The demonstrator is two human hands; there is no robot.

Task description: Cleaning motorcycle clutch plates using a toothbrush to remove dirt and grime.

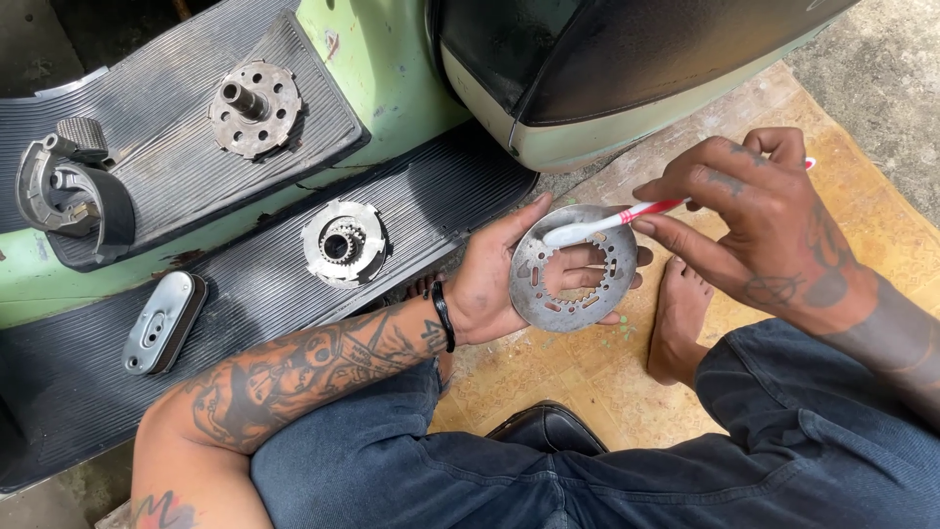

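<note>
Left hand (490, 284) turned palm-up, fingers (627, 282) curled behind a metal ring plate (573, 267), gripping it near upright over the lap. Right hand (754, 220) arched above, fingers (676, 186) pinched closed on a red-and-white toothbrush (612, 221), bristle end resting on the plate's upper face. Plate round, dull grey, punched with slots, toothed around its inner hole. On the ribbed mat (245, 294) beside, a gear hub (342, 242), a shafted disc (256, 107).
</note>
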